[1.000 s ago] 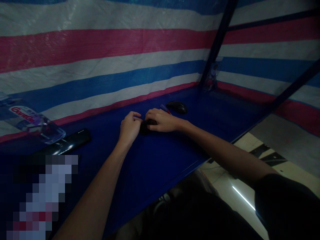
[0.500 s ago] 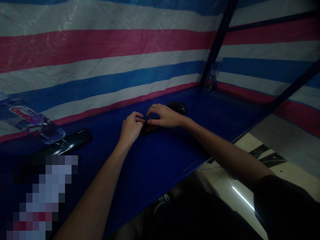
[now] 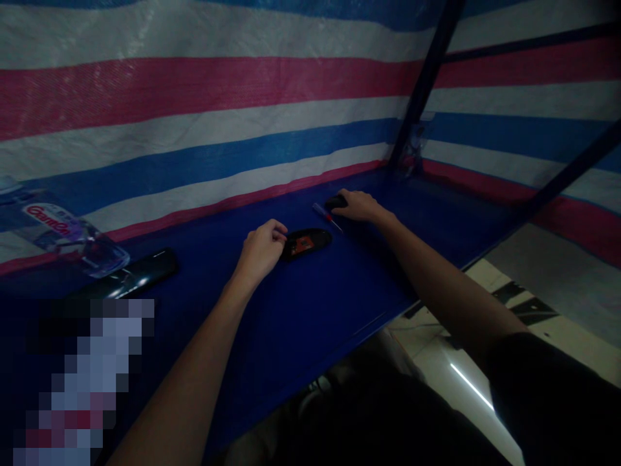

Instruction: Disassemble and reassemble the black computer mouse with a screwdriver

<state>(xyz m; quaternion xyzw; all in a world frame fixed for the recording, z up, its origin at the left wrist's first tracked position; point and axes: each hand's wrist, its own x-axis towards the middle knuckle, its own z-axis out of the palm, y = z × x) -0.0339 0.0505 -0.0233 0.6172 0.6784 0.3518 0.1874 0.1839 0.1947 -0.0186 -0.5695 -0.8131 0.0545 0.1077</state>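
An opened computer mouse base (image 3: 317, 237) lies on the blue tabletop, its orange circuit board showing. My left hand (image 3: 262, 252) is at the left end of this base, its fingers curled together against the edge; the fingertips are partly hidden. Farther back and to the right, my right hand (image 3: 363, 206) has its thumb and fingers around the black mouse cover (image 3: 334, 202). A small screwdriver (image 3: 330, 218) with a clear and red handle rests between the cover and the base, touched by neither hand.
At left, a clear plastic bottle (image 3: 72, 236) lies tilted near a glossy dark case (image 3: 145, 270). Another bottle (image 3: 414, 149) stands in the far corner by a dark frame post (image 3: 427, 84). Striped sheeting (image 3: 242, 77) walls the back. The blue table's (image 3: 291, 336) front edge slants up rightward.
My right hand has left the mouse base and moved right and back onto the black cover. The circuit board and screwdriver are now exposed. My left hand has barely moved.
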